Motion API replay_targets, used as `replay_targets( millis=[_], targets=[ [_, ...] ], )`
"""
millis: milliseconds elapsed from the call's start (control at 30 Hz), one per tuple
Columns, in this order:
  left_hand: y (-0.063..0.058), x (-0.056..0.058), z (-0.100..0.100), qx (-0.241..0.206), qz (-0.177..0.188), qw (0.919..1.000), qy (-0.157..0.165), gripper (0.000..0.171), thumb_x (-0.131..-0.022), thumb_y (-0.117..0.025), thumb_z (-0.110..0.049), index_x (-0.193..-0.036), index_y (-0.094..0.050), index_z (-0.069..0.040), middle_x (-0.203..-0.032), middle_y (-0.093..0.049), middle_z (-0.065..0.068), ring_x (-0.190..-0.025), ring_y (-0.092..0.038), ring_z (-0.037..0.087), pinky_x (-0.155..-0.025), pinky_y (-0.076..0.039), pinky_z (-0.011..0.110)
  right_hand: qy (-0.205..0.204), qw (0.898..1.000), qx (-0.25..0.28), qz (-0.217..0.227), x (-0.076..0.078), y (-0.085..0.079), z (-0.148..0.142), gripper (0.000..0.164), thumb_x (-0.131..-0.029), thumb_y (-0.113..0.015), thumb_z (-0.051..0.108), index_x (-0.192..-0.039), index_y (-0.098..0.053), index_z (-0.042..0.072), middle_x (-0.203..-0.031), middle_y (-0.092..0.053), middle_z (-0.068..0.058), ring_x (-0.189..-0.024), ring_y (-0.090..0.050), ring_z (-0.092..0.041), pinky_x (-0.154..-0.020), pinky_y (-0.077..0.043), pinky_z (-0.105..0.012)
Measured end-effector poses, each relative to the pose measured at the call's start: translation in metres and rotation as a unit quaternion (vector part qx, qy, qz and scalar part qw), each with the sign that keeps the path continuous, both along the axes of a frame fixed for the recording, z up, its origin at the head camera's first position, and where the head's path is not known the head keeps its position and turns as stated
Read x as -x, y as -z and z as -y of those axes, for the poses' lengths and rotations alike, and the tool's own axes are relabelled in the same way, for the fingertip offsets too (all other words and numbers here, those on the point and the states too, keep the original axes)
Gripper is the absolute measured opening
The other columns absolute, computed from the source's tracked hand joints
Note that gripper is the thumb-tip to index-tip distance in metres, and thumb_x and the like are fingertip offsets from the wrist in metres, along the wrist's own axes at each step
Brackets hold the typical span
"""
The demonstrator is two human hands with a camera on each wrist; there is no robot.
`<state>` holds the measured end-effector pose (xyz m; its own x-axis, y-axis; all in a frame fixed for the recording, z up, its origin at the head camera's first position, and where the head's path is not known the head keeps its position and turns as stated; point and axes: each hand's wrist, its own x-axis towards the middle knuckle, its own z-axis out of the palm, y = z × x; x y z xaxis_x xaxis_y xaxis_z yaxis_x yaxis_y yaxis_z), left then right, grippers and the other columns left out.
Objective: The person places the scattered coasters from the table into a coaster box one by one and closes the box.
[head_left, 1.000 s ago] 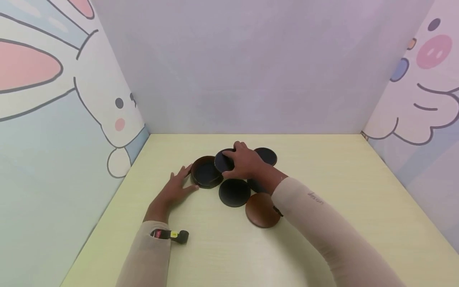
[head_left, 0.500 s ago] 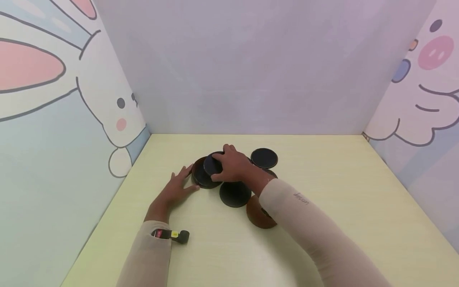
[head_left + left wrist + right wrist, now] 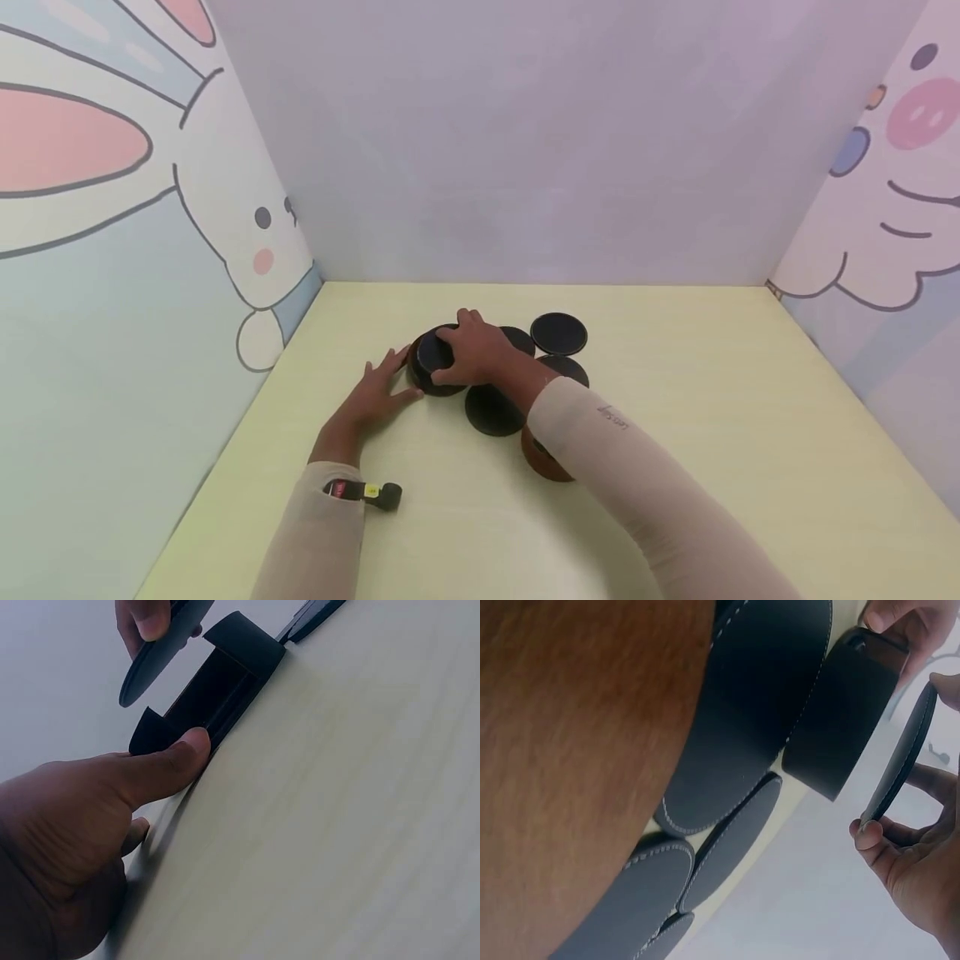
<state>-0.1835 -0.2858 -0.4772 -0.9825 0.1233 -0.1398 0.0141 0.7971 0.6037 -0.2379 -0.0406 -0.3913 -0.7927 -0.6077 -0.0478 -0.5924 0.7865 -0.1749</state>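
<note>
My right hand point(image 3: 477, 350) pinches a round dark coaster point(image 3: 433, 353) by its edges, with stitching along the rim. It hangs tilted over the round coaster holder point(image 3: 244, 646), overlapping most of its opening in the head view. A gap between coaster and holder shows in both wrist views. The holder is dark outside, with notches cut in its wall. From the left, my left hand point(image 3: 371, 398) steadies the holder, thumb point(image 3: 187, 750) against the near side and fingers round the other side. The holder's inside is largely hidden by the coaster.
Right of the holder lie several loose coasters: a black one point(image 3: 495, 412) in front, dark ones point(image 3: 558, 333) behind, and a brown one point(image 3: 542, 458) partly under my right forearm. The pale table point(image 3: 675, 358) meets walls at the back and sides.
My right hand has carried the dark coaster leftward, from the holder's right edge to above its opening. My left hand stays at the holder. A coaster previously covered by the right hand now shows.
</note>
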Motion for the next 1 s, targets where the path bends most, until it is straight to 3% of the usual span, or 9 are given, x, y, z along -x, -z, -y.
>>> replay_targets(
  millis=[300, 667, 1000],
  targets=[
    [0.002, -0.002, 0.000, 0.004, 0.006, 1.0000, -0.003, 0.092, -0.102, -0.069, -0.062, -0.174, -0.015, -0.048, -0.186, -0.006, 0.012, -0.166, 0.008, 0.062, -0.126, -0.011, 0.087, -0.008, 1.000, -0.015, 0.004, -0.003, 0.005, 0.013, 0.078, -0.095, -0.070, 0.063, -0.161, -0.056, 0.024, -0.152, -0.052, -0.016, -0.133, -0.053, -0.028, -0.100, -0.063, -0.047],
    [-0.002, -0.003, -0.001, 0.002, 0.001, 1.0000, -0.003, 0.091, -0.102, -0.070, -0.060, -0.174, -0.016, -0.049, -0.186, -0.007, 0.012, -0.166, 0.007, 0.061, -0.127, -0.011, 0.086, -0.001, 0.999, -0.049, -0.024, -0.002, 0.009, 0.021, 0.079, -0.096, -0.065, 0.066, -0.162, -0.055, 0.023, -0.154, -0.056, -0.015, -0.141, -0.054, -0.032, -0.119, -0.049, -0.049],
    [-0.001, -0.001, 0.000, 0.006, 0.002, 1.0000, 0.000, 0.092, -0.102, -0.069, -0.062, -0.174, -0.014, -0.049, -0.186, -0.006, 0.013, -0.165, 0.007, 0.062, -0.126, -0.010, 0.087, 0.006, 0.998, -0.059, -0.036, 0.000, 0.013, 0.021, 0.082, -0.095, -0.064, 0.068, -0.163, -0.052, 0.025, -0.153, -0.056, -0.015, -0.141, -0.052, -0.032, -0.119, -0.044, -0.054]
  ],
)
